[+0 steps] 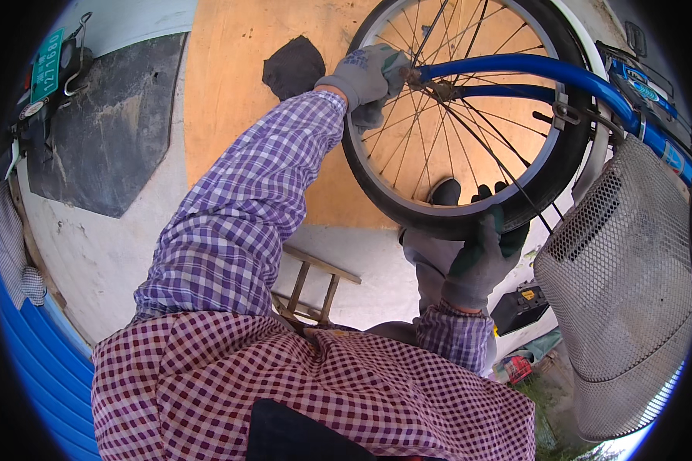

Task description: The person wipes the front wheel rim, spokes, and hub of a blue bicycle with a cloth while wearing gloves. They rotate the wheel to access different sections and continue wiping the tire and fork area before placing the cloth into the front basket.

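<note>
A bicycle wheel [524,206] with a black tyre and thin spokes stands in front of me, held in a blue fork [515,65]. My left hand [365,75], in a grey glove, is closed at the hub end of the fork. A bunched grey rag [370,115] shows under its fingers; part of it is hidden. My right hand [480,265], in a grey and dark green glove, grips the tyre at the near side of the wheel. Left of the wheel lies a crumpled dark cloth [294,67] on a wooden board [238,115].
A wire-mesh basket [623,292] hangs on the right of the bicycle. Below the wheel are a small wooden stool [315,280] and a black box [519,307]. At the left are a dark panel [108,123], a vehicle with a green plate [48,65] and blue corrugated sheeting [42,376].
</note>
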Motion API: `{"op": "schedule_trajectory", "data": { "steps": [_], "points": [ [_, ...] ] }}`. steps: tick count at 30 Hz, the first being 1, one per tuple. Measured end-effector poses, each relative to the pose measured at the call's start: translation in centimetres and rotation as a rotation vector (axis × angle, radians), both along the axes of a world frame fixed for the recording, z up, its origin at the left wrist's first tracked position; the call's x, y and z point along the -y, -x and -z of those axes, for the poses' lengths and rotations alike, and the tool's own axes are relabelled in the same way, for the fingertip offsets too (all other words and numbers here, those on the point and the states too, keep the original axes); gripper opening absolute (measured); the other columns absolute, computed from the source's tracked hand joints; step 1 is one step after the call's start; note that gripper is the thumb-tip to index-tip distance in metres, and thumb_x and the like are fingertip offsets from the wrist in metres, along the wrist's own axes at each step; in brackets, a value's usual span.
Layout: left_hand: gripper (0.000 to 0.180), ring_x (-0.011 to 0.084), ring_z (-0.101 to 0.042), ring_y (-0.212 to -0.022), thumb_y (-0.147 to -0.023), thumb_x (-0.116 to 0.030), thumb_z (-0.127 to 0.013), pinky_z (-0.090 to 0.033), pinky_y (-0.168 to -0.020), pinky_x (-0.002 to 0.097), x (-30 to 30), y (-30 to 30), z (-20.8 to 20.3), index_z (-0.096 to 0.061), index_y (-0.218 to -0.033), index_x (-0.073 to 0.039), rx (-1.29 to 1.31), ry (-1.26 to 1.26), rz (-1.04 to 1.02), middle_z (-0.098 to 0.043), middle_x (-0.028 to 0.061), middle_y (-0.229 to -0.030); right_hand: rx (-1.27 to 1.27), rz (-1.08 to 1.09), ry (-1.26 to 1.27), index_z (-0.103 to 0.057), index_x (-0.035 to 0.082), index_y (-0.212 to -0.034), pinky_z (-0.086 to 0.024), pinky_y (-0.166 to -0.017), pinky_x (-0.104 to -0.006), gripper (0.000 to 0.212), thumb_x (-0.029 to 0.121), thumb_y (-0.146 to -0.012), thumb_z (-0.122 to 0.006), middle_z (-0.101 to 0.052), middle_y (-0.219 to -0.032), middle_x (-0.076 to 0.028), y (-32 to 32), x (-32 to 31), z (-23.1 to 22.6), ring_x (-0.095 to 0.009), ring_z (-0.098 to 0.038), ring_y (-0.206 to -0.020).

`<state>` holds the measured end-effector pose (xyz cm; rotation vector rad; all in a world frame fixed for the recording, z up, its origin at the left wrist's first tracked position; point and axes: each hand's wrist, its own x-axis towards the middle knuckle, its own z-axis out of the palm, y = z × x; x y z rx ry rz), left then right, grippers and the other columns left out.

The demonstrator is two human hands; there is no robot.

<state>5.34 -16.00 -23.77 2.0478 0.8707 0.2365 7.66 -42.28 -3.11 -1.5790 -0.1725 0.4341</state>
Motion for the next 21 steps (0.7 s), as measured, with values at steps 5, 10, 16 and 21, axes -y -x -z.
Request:
{"op": "schedule_trajectory", "data": {
  "steps": [5, 10, 16, 21],
  "points": [
    [0.053, 0.0309, -0.052, -0.131, -0.088, -0.013, -0.063, -0.045, -0.109, 0.0408, -2.9, -0.5, 0.3, -0.056, -0.14, -0.017, -0.257, -0.319, 0.201, -0.054, 0.0109, -0.142, -0.048, 0.037, -0.053, -0.046, -0.006, -0.14, -0.049, -0.104, -0.0408, 0.051, -0.008, -0.09, -0.057, -0.06, -0.131, -0.02, -1.4, 0.9, 0.9, -0.031, -0.063, -0.118],
    [0.052, 0.0315, -0.055, -0.125, -0.089, -0.015, -0.063, -0.048, -0.104, 0.0418, -3.5, -0.4, 0.7, -0.056, -0.14, -0.021, -0.432, -0.373, 0.063, -0.055, 0.0087, -0.136, -0.087, -0.01, -0.067, -0.041, -0.006, -0.144, -0.046, -0.109, -0.0426, 0.055, -0.007, -0.09, -0.055, -0.058, -0.132, -0.024, -1.2, 1.8, 0.2, -0.034, -0.06, -0.123],
    [0.051, 0.0362, -0.058, -0.12, -0.084, -0.03, -0.071, -0.05, -0.098, 0.0475, -3.4, 2.7, 1.5, -0.058, -0.133, -0.021, -0.231, -0.077, -0.52, -0.054, 0.015, -0.132, -0.047, -0.048, -0.099, -0.038, -0.006, -0.146, -0.045, -0.11, -0.0435, 0.06, -0.007, -0.089, -0.053, -0.056, -0.135, -0.025, 0.4, 0.8, -1.8, -0.034, -0.058, -0.125],
    [0.065, 0.0417, -0.055, -0.123, -0.079, -0.025, -0.071, -0.045, -0.107, 0.0453, -1.9, 6.4, 1.1, -0.052, -0.14, -0.011, 0.226, -0.013, -0.321, -0.055, 0.0223, -0.133, -0.002, -0.012, -0.089, -0.044, -0.008, -0.137, -0.061, -0.096, -0.0436, 0.054, -0.011, -0.084, -0.053, -0.061, -0.122, -0.024, 2.9, -0.9, -2.6, -0.034, -0.069, -0.108]
  ]
}}
